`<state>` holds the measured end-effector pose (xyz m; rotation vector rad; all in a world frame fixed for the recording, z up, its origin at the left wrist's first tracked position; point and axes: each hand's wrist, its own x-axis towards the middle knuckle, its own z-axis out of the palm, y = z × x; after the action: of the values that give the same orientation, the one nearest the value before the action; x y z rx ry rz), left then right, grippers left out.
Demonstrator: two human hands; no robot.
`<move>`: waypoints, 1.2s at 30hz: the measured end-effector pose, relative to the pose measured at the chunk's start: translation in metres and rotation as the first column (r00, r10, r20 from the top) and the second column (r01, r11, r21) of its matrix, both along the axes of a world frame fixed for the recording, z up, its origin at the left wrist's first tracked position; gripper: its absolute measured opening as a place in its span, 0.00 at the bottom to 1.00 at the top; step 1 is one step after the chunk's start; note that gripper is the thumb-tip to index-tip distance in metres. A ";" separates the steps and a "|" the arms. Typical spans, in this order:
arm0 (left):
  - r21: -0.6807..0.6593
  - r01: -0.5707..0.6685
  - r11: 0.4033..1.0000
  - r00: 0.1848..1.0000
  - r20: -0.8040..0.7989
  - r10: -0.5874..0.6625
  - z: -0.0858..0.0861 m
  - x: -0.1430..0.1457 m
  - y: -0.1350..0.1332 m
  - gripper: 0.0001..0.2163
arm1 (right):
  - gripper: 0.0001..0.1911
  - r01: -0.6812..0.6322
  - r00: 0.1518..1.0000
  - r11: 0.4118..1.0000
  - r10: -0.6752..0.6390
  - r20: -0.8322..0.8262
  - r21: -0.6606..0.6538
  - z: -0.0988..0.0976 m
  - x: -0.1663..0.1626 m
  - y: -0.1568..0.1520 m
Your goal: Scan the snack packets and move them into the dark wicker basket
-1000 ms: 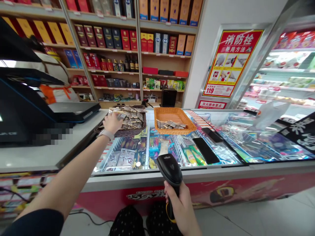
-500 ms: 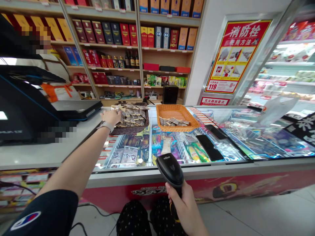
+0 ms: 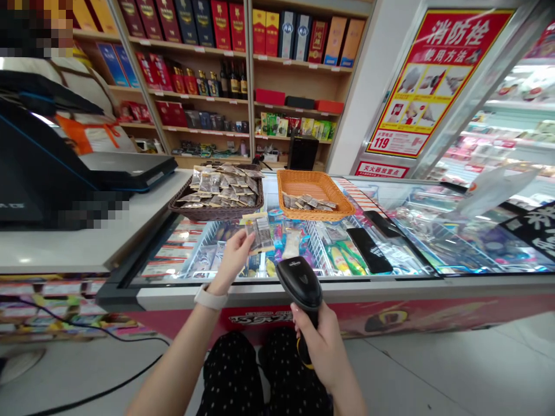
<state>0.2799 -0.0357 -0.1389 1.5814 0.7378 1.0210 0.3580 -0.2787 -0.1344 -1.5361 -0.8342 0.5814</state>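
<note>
My left hand (image 3: 234, 254) pinches a small snack packet (image 3: 259, 232) and holds it up over the glass-topped freezer (image 3: 390, 277), just in front of the scanner. My right hand (image 3: 323, 346) is wrapped round the handle of a black barcode scanner (image 3: 300, 282), whose head points toward the packet. Behind them a dark wicker basket (image 3: 191, 209) is heaped with the same brownish packets. To its right an orange basket (image 3: 292, 182) has only a few packets in it.
A black till screen (image 3: 43, 179) and a laptop-like device (image 3: 130, 167) stand on the white counter (image 3: 82, 248) at the left. Shelves of boxed goods (image 3: 225, 34) fill the back wall. A red fire-hydrant poster (image 3: 429, 75) hangs at the right. Cables lie on the floor (image 3: 433, 370).
My left hand has left the dark basket and come back toward me with one packet, now held in front of the scanner. The scanner hand stayed almost where it was.
</note>
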 end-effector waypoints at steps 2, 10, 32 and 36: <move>-0.030 0.037 0.999 0.999 -0.014 -0.038 -0.017 0.006 -0.014 0.19 | 0.23 0.006 1.000 1.000 -0.005 0.019 -0.030 0.000 0.001 0.001; -0.136 0.066 0.989 0.996 0.070 -0.057 -0.034 0.004 -0.018 0.22 | 0.24 0.017 0.996 0.992 -0.005 0.094 -0.123 0.000 -0.007 0.007; -0.121 -0.035 0.992 0.996 0.080 0.045 -0.028 0.001 -0.028 0.18 | 0.25 -0.044 0.995 0.989 0.055 0.080 -0.138 0.003 -0.015 0.008; -0.131 -0.042 0.991 0.995 0.084 0.053 -0.029 0.001 -0.027 0.18 | 0.24 -0.042 0.996 0.990 0.052 0.072 -0.132 0.004 -0.015 0.007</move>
<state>0.2804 -0.0623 -0.1681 1.4058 0.7692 1.0490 0.3427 -0.2722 -0.1303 -1.6700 -0.9064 0.6260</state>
